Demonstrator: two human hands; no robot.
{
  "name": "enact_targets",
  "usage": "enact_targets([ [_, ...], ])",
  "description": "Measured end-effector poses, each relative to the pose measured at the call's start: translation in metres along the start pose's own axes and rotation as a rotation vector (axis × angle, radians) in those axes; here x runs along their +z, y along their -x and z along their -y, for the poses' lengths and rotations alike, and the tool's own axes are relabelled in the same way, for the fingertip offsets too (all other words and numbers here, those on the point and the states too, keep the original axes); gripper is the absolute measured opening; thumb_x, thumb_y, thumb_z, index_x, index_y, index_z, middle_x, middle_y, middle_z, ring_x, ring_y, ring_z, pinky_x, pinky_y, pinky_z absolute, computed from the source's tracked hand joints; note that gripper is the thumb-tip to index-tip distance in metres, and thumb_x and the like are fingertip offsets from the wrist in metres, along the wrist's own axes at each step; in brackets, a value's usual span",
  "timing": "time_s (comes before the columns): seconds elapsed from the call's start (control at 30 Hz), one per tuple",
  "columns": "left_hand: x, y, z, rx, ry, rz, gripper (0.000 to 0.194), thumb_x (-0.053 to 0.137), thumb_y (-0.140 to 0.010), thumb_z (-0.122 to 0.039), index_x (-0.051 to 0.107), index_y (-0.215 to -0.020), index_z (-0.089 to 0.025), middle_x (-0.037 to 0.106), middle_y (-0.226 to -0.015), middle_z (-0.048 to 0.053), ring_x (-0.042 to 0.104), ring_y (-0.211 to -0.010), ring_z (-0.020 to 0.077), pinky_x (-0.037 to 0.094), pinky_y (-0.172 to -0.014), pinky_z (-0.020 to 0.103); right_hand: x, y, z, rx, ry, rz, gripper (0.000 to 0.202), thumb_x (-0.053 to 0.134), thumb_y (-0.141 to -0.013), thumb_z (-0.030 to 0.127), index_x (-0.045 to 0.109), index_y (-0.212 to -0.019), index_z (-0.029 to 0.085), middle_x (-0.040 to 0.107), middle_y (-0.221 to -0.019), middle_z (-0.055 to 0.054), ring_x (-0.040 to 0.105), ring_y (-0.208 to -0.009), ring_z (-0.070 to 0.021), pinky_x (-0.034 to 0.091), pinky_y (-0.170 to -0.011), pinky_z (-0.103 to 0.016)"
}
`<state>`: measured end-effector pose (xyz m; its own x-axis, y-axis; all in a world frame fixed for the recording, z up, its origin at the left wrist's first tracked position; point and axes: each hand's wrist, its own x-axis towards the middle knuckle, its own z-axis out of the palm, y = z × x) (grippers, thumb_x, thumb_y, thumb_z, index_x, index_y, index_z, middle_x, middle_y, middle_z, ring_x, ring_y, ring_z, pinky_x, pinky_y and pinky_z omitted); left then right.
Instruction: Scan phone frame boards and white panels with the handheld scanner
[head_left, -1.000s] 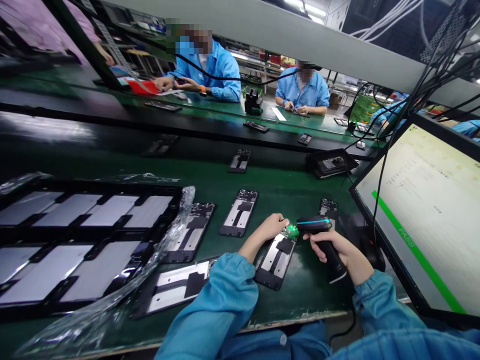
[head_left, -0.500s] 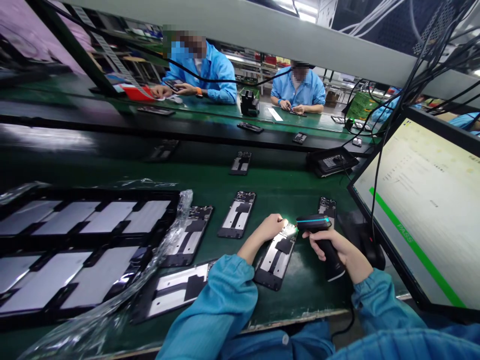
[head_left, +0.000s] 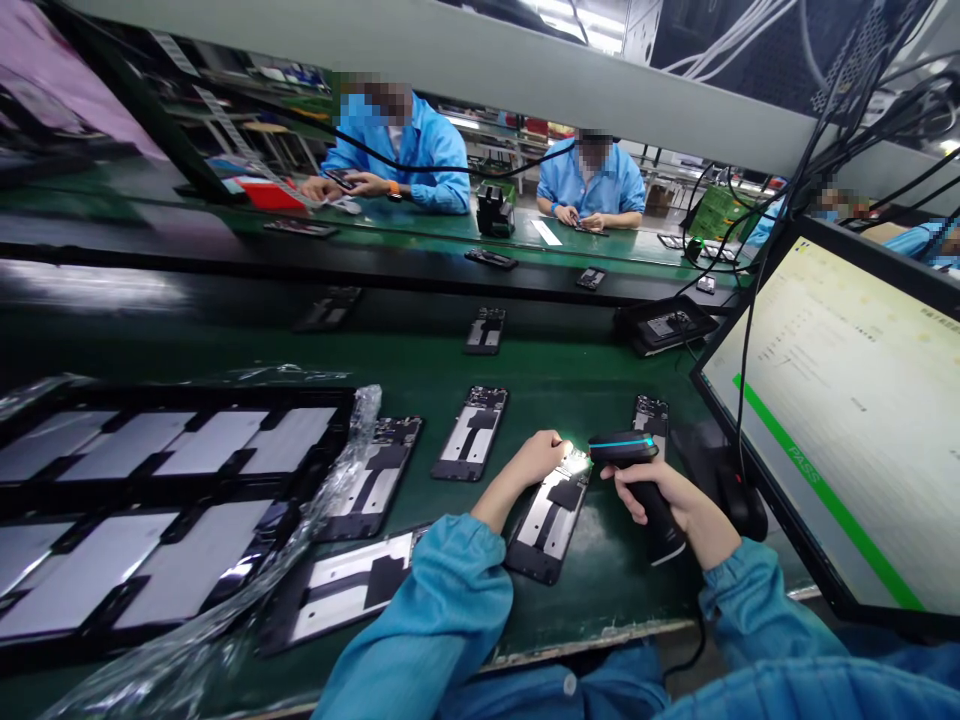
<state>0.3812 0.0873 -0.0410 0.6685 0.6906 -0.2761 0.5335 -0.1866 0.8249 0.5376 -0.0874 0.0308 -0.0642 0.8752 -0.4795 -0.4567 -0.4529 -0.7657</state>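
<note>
My right hand (head_left: 671, 490) is wrapped round the grip of a black handheld barcode scanner (head_left: 624, 447) with a blue light strip. The scanner points left, and its bright light falls on the top end of an opened phone (head_left: 550, 520). That phone has a silver inside, a black patch and a bare circuit board at the top. My left hand (head_left: 536, 457) is closed at the phone's upper left corner, its fingertips partly lost in the glare. Another opened phone (head_left: 649, 418) lies partly hidden behind the scanner.
Several opened phones, one (head_left: 471, 433) further back, lie on the green bench (head_left: 592, 370). At left stands a black tray (head_left: 180, 490) of silver flat pieces, edged with clear plastic film (head_left: 330, 500). A monitor (head_left: 840, 430) showing PASS borders the right. Co-workers in blue sit opposite.
The view has shifted slightly. Both hands, the scanner and the phone keep the same places relative to each other.
</note>
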Motion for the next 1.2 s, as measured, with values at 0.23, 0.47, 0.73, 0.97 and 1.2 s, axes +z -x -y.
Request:
enact_targets([
  [0.23, -0.001, 0.002, -0.004, 0.000, -0.003, 0.003, 0.018, 0.050, -0.074, -0.028, 0.047, -0.058, -0.019, 0.041, -0.050, -0.005, 0.039, -0.053, 0.0118, 0.024, -0.052, 0.025, 0.002, 0.002, 0.003, -0.011, -0.016, -0.013, 0.027, 0.069, -0.075, 0.025, 0.066, -0.096, 0.009, 0.058, -0.050, 0.002, 0.047, -0.036, -0.0082, 0.040, -0.034, -0.018],
  [0.47, -0.001, 0.003, -0.004, 0.000, -0.019, 0.000, 0.021, 0.050, -0.074, -0.029, 0.044, -0.056, -0.019, 0.040, -0.050, -0.005, 0.038, -0.053, 0.0115, 0.023, -0.052, 0.025, -0.001, 0.001, -0.001, -0.020, -0.024, 0.000, 0.025, 0.067, -0.077, 0.024, 0.065, -0.097, 0.010, 0.058, -0.051, 0.002, 0.047, -0.036, -0.0085, 0.040, -0.033, -0.018],
  [0.73, -0.002, 0.001, -0.005, -0.006, -0.080, -0.003, 0.021, 0.049, -0.077, -0.030, 0.051, -0.060, -0.018, 0.050, -0.055, -0.002, 0.047, -0.056, 0.0137, 0.031, -0.053, 0.024, -0.004, 0.001, -0.005, -0.038, -0.028, 0.003, 0.025, 0.067, -0.077, 0.025, 0.065, -0.097, 0.011, 0.058, -0.051, 0.003, 0.045, -0.036, -0.0076, 0.040, -0.033, -0.018],
  [0.97, 0.006, 0.042, -0.033, 0.013, -0.330, -0.201, 0.038, 0.049, -0.088, -0.035, 0.057, -0.118, -0.013, 0.066, -0.113, 0.019, 0.060, -0.108, 0.0327, 0.044, -0.088, 0.040, -0.005, 0.002, -0.002, -0.049, 0.048, -0.038, 0.028, 0.070, -0.077, 0.028, 0.064, -0.099, 0.011, 0.066, -0.066, -0.002, 0.057, -0.046, -0.0091, 0.048, -0.039, -0.017],
  [1.2, 0.041, 0.076, -0.012, 0.152, -0.689, -0.302, 0.080, 0.064, -0.078, -0.060, 0.043, -0.143, -0.017, 0.029, -0.157, 0.022, 0.019, -0.147, 0.0422, 0.021, -0.115, 0.062, 0.003, -0.016, 0.032, 0.056, 0.231, -0.053, 0.023, 0.074, -0.077, 0.030, 0.065, -0.072, 0.010, 0.059, -0.052, 0.001, 0.057, -0.041, -0.0114, 0.054, -0.039, -0.022],
])
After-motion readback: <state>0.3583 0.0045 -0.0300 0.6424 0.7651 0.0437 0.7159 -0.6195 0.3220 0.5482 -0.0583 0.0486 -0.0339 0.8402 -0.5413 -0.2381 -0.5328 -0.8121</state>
